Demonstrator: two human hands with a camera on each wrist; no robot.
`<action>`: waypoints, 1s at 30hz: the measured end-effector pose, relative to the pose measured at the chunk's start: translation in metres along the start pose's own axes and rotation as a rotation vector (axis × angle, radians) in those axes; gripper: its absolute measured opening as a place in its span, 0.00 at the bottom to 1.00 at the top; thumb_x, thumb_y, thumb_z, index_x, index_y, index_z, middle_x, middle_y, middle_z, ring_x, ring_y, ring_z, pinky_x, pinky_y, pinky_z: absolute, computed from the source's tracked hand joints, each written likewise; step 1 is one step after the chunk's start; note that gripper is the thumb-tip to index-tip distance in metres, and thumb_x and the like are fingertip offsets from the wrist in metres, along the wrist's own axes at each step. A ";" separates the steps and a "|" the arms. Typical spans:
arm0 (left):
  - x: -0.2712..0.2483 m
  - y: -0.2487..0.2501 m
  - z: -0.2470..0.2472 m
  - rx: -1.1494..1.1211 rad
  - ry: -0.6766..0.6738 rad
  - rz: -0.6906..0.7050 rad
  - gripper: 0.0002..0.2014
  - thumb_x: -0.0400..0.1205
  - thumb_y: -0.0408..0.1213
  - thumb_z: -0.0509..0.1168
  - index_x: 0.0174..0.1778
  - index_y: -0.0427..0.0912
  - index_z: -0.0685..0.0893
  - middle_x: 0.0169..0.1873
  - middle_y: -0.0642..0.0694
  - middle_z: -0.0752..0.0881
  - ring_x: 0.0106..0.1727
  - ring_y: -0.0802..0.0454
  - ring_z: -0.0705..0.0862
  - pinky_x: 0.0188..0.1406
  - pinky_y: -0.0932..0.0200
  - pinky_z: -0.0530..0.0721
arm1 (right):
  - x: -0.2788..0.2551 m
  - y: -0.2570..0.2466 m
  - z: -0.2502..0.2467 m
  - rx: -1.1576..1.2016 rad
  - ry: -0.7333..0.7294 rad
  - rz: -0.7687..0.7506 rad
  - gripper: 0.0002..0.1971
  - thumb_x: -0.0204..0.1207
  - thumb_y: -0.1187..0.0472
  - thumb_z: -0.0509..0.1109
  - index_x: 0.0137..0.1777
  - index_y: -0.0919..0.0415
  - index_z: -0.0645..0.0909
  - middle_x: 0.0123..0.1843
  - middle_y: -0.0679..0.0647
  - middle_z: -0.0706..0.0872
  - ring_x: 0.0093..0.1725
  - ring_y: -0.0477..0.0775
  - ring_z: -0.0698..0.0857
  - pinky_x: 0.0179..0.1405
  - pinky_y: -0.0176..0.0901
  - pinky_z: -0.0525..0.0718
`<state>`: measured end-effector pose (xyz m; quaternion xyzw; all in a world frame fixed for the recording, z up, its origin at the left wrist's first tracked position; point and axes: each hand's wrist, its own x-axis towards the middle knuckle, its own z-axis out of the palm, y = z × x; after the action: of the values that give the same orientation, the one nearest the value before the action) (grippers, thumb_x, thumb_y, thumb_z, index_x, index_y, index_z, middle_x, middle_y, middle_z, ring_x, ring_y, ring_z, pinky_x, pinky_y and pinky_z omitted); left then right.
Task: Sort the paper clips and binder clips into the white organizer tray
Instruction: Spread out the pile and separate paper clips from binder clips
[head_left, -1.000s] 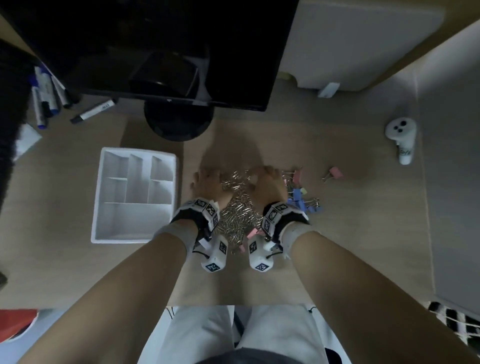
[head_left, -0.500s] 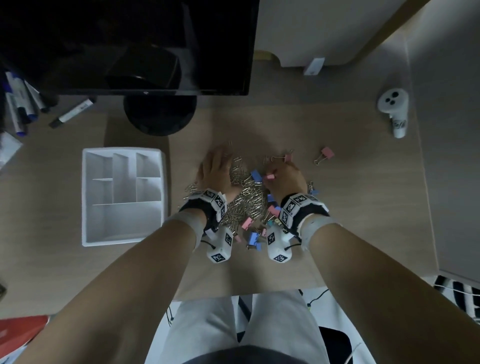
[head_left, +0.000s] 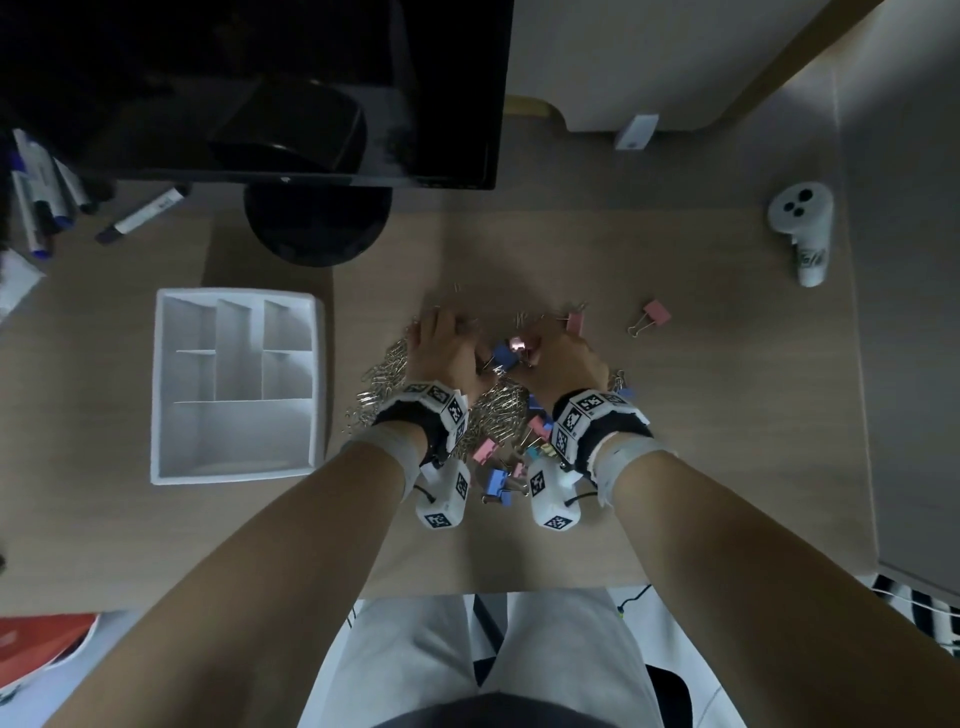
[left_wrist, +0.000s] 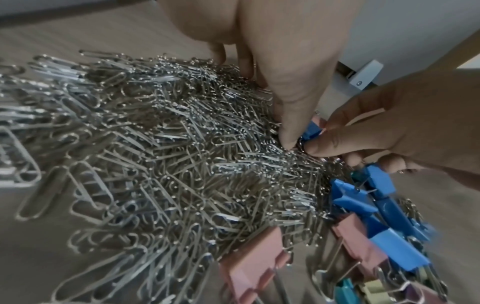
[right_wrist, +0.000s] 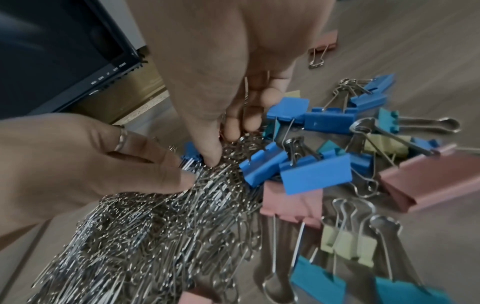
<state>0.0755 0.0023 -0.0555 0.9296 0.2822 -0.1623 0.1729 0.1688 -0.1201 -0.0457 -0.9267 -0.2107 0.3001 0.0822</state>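
Paper clips (left_wrist: 161, 148), light, slippery, tangling, at tray's (head_left: 236, 473) 3 o'clock: scoop underneath; left hand (head_left: 441, 348) and right hand (head_left: 569, 358) each pinch blue binder clip (left_wrist: 311, 130).

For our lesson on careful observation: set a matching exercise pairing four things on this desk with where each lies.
Things:
1. white organizer tray
2. paper clips
3. lone pink binder clip
4. white controller

Places:
a. far right of the desk
b. heaped under both hands
c. left of the pile
d. alone, just right of the pile

Pairs: 1-c, 2-b, 3-d, 4-a
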 end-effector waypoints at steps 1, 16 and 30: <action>0.001 0.001 0.000 0.005 0.001 -0.009 0.16 0.66 0.51 0.77 0.47 0.52 0.88 0.65 0.49 0.73 0.72 0.43 0.67 0.73 0.39 0.67 | 0.000 0.000 -0.001 0.002 -0.003 -0.005 0.22 0.73 0.39 0.76 0.60 0.44 0.74 0.48 0.51 0.89 0.47 0.60 0.89 0.47 0.56 0.90; -0.005 -0.006 -0.019 -0.300 0.036 -0.036 0.18 0.68 0.50 0.78 0.52 0.53 0.86 0.50 0.53 0.85 0.55 0.50 0.82 0.56 0.54 0.80 | -0.003 -0.015 -0.015 -0.057 -0.060 -0.006 0.22 0.75 0.40 0.74 0.65 0.45 0.75 0.48 0.50 0.88 0.51 0.61 0.89 0.53 0.58 0.89; 0.008 0.005 -0.011 -0.378 -0.093 -0.094 0.14 0.70 0.41 0.75 0.51 0.51 0.86 0.45 0.53 0.88 0.45 0.51 0.86 0.45 0.56 0.86 | -0.002 -0.015 -0.022 -0.005 -0.102 0.014 0.21 0.74 0.47 0.77 0.63 0.48 0.76 0.51 0.51 0.86 0.55 0.61 0.88 0.56 0.56 0.87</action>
<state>0.0869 0.0072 -0.0478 0.8579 0.3425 -0.1569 0.3493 0.1754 -0.1076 -0.0224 -0.9117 -0.2090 0.3472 0.0670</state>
